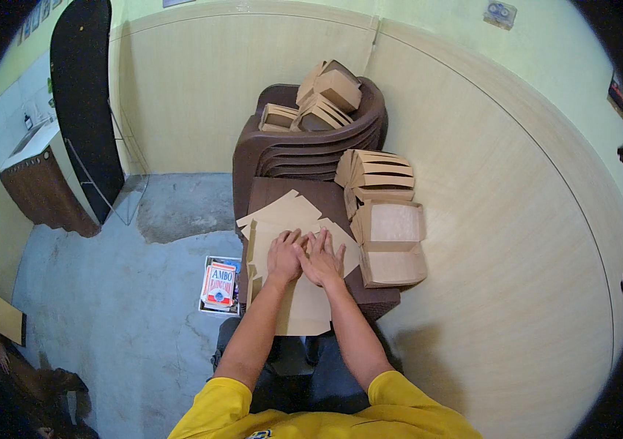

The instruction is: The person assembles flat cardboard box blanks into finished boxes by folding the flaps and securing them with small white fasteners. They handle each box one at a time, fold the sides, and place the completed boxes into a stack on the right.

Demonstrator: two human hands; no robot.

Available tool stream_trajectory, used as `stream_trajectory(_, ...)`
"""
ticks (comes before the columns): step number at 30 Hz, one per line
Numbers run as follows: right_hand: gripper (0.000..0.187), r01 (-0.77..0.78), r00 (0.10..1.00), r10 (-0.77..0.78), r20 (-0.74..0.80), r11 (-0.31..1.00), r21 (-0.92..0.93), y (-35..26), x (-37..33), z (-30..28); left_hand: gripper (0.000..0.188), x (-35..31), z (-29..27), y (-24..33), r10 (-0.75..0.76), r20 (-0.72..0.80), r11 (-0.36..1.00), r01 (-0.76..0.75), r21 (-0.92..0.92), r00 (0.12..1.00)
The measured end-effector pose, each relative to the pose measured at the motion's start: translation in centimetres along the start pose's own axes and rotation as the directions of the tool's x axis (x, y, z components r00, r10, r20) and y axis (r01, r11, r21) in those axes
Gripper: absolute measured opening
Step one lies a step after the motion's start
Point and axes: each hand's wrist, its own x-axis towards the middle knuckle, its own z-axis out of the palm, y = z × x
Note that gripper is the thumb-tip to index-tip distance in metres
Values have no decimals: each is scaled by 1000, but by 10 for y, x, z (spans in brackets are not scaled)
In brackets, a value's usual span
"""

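Note:
Flat brown cardboard (303, 311), cut with flaps and slanted corners, lies across a dark brown woven-looking surface (267, 187) in front of me. It seems to be a box blank, perhaps more than one overlapping. My left hand (286, 256) rests palm down on its middle, fingers stretched out. Beside it, my right hand (321, 260) also presses flat on the card with fingers spread, the two thumbs close together or touching. Neither hand grips anything. The card's near end reaches out over my lap.
Stacked brown plastic chairs (304, 157) stand beyond, with folded cardboard boxes (330, 91) on top. More formed boxes (392, 238) sit at the right by the panelled wall. A small bin (219, 285) of packages stands on the floor left. A black board (84, 95) leans farther off.

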Motion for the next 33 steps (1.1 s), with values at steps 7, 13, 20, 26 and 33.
stream_trajectory(7, 106, 35, 999, -35, 2, 999, -37, 13, -70, 18, 36, 0, 5, 4, -31, -3, 999, 31, 27, 1000)
stream_trajectory(13, 105, 23, 1000, -22, 7, 994, -105, 4, -44, 11, 43, 3, 3, 5, -46, 106, 995, 37, 90, 993)
stream_trajectory(20, 87, -22, 993, 67, -96, 911, 413, 13, -13, -5, 59, -2, -12, 6, -61, 218, 997, 50, 56, 974)
stream_trajectory(26, 48, -151, 936, 218, -277, 958, 244, 35, -39, -5, 64, -2, -8, 6, -54, 249, 987, 14, 158, 967)
stream_trajectory(33, 44, -136, 956, 208, -205, 939, 317, 39, -29, 2, 44, -20, -6, 32, -184, 63, 969, 170, 181, 981)
